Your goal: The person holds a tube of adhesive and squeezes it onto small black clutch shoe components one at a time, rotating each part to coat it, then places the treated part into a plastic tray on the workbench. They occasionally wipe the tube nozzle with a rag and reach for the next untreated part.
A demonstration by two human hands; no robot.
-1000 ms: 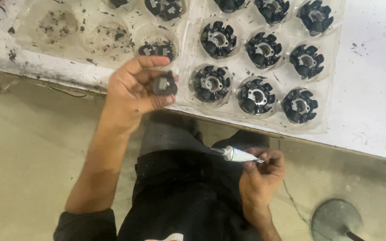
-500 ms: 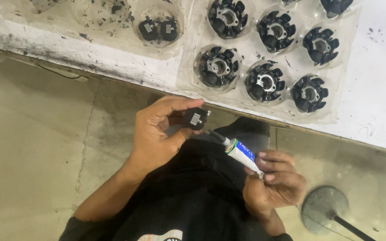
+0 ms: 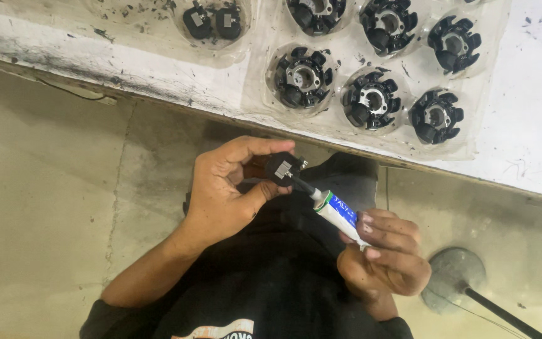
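Note:
My left hand [image 3: 227,191] pinches a small black plastic part [image 3: 281,168] between thumb and fingers, held below the table edge over my lap. My right hand [image 3: 384,257] grips a small white-and-blue tube [image 3: 340,215] with a black nozzle; the nozzle tip touches the black part. Above, on the white table [image 3: 534,125], a clear plastic tray [image 3: 346,75] holds several round black parts with metal centres [image 3: 303,76] in its round pockets.
One pocket at the upper left holds two small black pieces [image 3: 211,22]. The table's front edge is grimy and chipped. Below is a concrete floor [image 3: 45,207] with a round metal stand base [image 3: 456,279] and rod at lower right.
My left hand came down from the tray with the black part to my lap. My right hand raised the tube until its nozzle met the part.

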